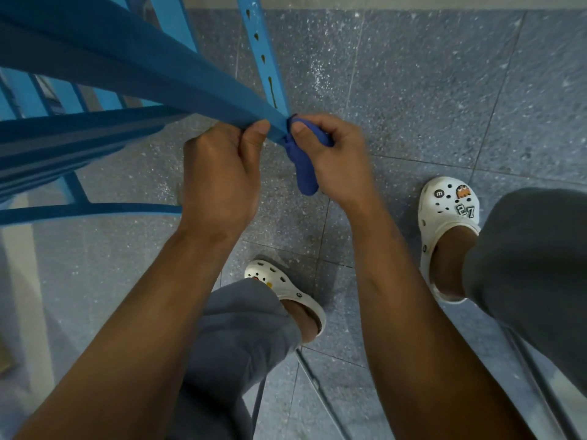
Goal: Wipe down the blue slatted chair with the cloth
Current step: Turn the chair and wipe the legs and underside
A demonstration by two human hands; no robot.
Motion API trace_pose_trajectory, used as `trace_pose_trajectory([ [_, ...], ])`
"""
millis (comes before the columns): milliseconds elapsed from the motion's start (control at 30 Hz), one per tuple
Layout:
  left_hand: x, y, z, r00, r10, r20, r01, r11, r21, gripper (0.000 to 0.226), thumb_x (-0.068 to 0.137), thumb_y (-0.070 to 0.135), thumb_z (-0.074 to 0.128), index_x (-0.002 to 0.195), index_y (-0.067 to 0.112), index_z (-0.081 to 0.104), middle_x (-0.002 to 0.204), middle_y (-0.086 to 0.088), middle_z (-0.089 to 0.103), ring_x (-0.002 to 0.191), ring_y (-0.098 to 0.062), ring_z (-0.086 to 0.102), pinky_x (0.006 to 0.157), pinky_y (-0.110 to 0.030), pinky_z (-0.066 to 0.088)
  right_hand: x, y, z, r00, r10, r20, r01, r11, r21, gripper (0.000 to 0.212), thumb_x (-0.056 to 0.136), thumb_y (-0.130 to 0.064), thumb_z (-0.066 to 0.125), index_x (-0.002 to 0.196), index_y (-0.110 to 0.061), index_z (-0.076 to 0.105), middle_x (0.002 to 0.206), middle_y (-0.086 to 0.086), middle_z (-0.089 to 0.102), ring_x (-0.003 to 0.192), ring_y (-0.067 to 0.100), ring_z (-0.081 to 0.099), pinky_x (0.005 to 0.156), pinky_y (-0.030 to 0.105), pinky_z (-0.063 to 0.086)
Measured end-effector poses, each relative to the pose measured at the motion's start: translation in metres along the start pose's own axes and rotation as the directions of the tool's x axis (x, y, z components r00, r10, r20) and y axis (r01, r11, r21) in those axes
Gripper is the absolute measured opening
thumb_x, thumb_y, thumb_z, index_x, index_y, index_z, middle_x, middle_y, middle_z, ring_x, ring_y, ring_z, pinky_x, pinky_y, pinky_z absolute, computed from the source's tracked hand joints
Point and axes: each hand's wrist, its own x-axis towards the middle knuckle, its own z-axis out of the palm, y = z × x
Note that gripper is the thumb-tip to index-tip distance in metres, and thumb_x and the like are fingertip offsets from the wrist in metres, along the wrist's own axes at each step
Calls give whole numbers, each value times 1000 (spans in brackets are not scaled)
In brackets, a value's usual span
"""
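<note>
The blue slatted chair (95, 58) fills the upper left, seen from above, its slats and frame running down to a corner near the image centre. My left hand (222, 173) grips that corner of the chair frame, thumb on top. My right hand (330, 157) holds a dark blue cloth (301, 166) bunched against the same corner, thumb pressing it to the frame. The cloth's loose end hangs down below my fingers. A lighter blue chair leg (263, 49) with chipped paint runs up behind the hands.
Grey speckled floor tiles (428, 90) spread under everything. My feet in white clogs (444, 223) stand at the right and the bottom centre (286, 293), with grey trouser legs. Thin metal rods (317, 385) cross the floor at the bottom. A pale surface (19, 281) lies at the left edge.
</note>
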Motion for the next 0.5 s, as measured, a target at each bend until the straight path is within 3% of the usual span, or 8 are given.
trace_pose_trajectory([
  [133,3,-2,11,999,-27,18,27,999,-30,48,105,40,46,88,2,72,72,-12,69,63,-22,63,64,-35,46,-2,21,0,995,39,-90,-47,994,-98,20,99,-12,62,83,-8,73,71,4,68,64,7,61,62,29,52],
  [200,4,-3,18,996,-52,73,55,998,-35,44,105,37,49,90,3,72,73,-13,69,65,-26,65,66,-40,47,-8,36,-1,974,107,-202,-129,986,-103,21,98,-14,60,80,-9,70,67,0,62,58,6,56,57,27,48],
  [267,5,-5,21,993,-62,96,66,997,-45,41,105,36,50,90,4,71,72,-12,68,65,-27,64,65,-41,46,-20,50,-2,898,295,-328,-299,954,39,15,98,-16,59,93,-14,72,72,-2,62,54,6,55,49,24,45],
  [333,6,-8,24,993,-56,102,61,997,-55,41,105,36,50,89,4,71,71,-12,67,64,-28,64,65,-41,46,-36,63,2,824,436,-362,-400,900,173,17,97,-15,58,107,-14,72,85,2,67,58,6,59,44,23,45],
  [433,7,-12,32,989,-49,142,56,997,-44,41,106,34,49,91,3,70,69,-8,64,61,-23,61,62,-37,45,-54,72,19,842,392,-371,-347,919,185,19,96,-13,63,114,-15,68,107,0,71,89,5,67,67,10,50],
  [500,9,-13,40,982,-61,177,68,997,-35,40,106,33,49,92,2,71,68,1,60,57,-12,56,58,-24,45,-55,68,34,867,331,-372,-278,942,189,16,95,-13,66,112,-13,67,106,-2,70,91,0,66,74,9,50],
])
